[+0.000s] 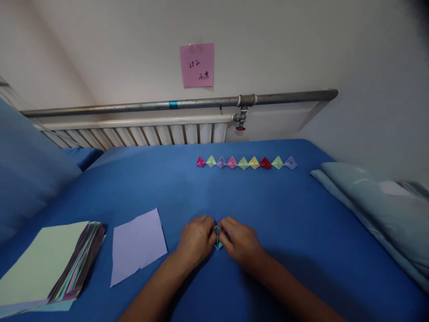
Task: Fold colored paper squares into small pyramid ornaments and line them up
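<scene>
A small teal folded paper lies low over the blue surface, between my two hands. My left hand grips its left side with curled fingers and thumb. On the other side, my right hand pinches the right edge, thumb pressed near the middle crease. The fingers cover much of the paper, so its full shape is partly hidden. To the left of my left hand lies a flat purple paper sheet with uneven edges.
Several small folded paper pieces in mixed colours form a row toward the back. A thick stack of coloured paper sits at the left. Folded pale green bedding lies at the right. Behind are a radiator and a metal pipe.
</scene>
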Available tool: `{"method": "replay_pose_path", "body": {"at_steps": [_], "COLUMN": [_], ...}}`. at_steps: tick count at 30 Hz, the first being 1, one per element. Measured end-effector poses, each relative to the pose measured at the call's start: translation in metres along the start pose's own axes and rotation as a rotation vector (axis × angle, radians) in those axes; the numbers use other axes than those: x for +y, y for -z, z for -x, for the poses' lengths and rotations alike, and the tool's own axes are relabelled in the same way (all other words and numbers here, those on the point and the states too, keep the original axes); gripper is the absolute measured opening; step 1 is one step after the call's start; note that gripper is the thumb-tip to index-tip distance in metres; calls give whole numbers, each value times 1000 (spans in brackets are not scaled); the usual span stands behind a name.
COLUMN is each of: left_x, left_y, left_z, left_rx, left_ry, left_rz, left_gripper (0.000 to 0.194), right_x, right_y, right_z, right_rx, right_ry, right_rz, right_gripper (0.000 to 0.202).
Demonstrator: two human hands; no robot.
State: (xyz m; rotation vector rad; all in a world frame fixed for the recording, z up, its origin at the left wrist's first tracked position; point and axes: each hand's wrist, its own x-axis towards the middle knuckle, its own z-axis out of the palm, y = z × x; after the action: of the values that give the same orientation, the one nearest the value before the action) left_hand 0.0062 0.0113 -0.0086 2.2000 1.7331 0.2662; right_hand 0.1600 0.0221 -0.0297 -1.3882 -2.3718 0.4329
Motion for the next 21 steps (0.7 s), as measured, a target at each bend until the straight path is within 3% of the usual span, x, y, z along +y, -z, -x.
{"method": "replay_pose_path", "body": {"at_steps": [21], "left_x": [4], "left_y": [2], "left_z": [1], "left_rx": [-12], "left_ry": [52], "left_rz": [-32], "left_gripper": [15], "right_x": [1], "right_y": [-1], "right_z": [-1], "right_rx": [13], "right_ry": [-14], "right_rz": [37], "right_gripper": [14]}}
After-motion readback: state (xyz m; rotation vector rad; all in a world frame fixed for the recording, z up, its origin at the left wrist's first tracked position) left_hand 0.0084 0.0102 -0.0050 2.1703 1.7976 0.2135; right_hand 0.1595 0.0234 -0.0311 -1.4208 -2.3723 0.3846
